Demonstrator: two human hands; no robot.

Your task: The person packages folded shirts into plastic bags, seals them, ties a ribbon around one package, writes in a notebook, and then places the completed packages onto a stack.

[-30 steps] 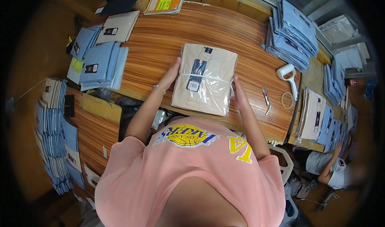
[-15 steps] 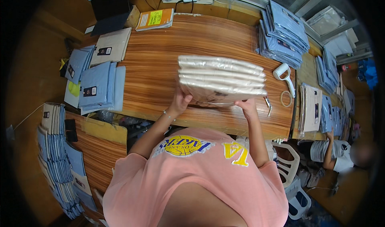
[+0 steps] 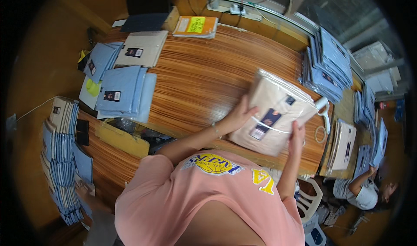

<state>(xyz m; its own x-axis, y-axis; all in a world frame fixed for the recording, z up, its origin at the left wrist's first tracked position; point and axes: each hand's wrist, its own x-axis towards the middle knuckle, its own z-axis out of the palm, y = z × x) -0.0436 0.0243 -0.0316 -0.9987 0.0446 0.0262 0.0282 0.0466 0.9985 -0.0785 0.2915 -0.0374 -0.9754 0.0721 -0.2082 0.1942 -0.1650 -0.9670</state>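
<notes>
I hold a bundle of cream folded garments (image 3: 274,102) in see-through bags, tilted above the right part of the wooden table. A dark tag (image 3: 266,123) shows on its top piece, and a thin white band (image 3: 274,128) runs across it. My left hand (image 3: 243,115) grips the bundle's left side, thumb on the front and fingers partly hidden. On the right side, my right hand (image 3: 296,138) is closed round the edge. Just right of the bundle lie a white tape-dispenser-like tool (image 3: 323,109) and a beige ring (image 3: 320,134).
Blue bagged garments (image 3: 119,94) and a cream one (image 3: 142,48) lie at the table's left. Another blue pile (image 3: 328,68) stands back right. An orange book (image 3: 195,26) rests at the back. A co-worker (image 3: 362,189) sits at right; another person's hand (image 3: 84,189) touches the left stacks.
The bundle has swung to the right and turned, so its tagged face now shows instead of its layered edge. Both my hands moved right with it. Another person's arm has appeared at lower left.
</notes>
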